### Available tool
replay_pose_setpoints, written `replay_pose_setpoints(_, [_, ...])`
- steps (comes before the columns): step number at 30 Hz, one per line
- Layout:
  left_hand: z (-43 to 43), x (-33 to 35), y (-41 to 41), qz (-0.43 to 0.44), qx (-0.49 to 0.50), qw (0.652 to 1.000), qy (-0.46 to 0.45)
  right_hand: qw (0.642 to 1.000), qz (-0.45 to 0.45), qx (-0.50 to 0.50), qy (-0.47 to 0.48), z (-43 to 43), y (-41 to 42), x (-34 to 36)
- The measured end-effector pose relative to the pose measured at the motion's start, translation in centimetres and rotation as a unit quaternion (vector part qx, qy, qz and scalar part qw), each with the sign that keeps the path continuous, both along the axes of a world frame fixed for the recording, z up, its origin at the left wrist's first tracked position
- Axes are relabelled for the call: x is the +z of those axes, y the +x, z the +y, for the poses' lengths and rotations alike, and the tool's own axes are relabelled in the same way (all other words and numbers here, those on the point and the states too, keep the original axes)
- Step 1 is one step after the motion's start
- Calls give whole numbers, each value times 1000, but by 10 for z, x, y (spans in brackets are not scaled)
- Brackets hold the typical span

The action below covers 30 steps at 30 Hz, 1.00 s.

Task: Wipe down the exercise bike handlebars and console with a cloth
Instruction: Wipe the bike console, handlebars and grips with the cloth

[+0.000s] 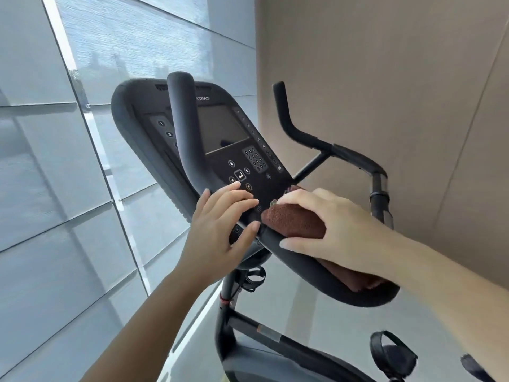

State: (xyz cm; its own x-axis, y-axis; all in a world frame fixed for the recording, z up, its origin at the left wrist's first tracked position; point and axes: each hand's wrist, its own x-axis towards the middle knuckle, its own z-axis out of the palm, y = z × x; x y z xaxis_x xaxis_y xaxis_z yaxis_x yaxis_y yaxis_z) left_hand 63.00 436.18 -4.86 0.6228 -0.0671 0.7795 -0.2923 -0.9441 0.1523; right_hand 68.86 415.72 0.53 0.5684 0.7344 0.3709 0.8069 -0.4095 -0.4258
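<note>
The black exercise bike console (220, 128) tilts toward me, its dark screen above a keypad and round buttons. A black left handlebar (183, 125) rises in front of it, and the right handlebar (296, 128) bends away toward the wall. My right hand (338, 227) presses a folded brown cloth (297, 221) onto the console's lower right edge and the padded bar (311, 260) below, fingers draped over the cloth. My left hand (220, 224) rests with straight fingers on the console's lower edge beside the cloth, thumb under the rim.
A large window with grey blinds (82, 161) fills the left side. A beige panelled wall (385, 78) stands close on the right behind the handlebar. Below are the bike frame (248, 326) and a strapped pedal (391, 354).
</note>
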Motion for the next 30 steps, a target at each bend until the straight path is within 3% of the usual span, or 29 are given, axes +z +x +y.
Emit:
replay_pose_setpoints(10, [4,-6,6,-36,-5,999,20,997,14,-79,18,-77,-4,-33])
replay_pose_setpoints(15, [7,-4,5,-34,-11,999,25,987,9,-78,142,-40,2,-16])
replay_pose_setpoints(19, [10,-5,7,-35,-14,999,36,998,41,-15,45,-8,4,-15])
replay_pose_setpoints(23, [12,-7,8,-41,-16,998,39,999,26,-42,20,-40,12,-22])
replay_pose_setpoints(30, [9,-11,15,-74,-19,997,13,983,-2,-136,122,-74,1,-38])
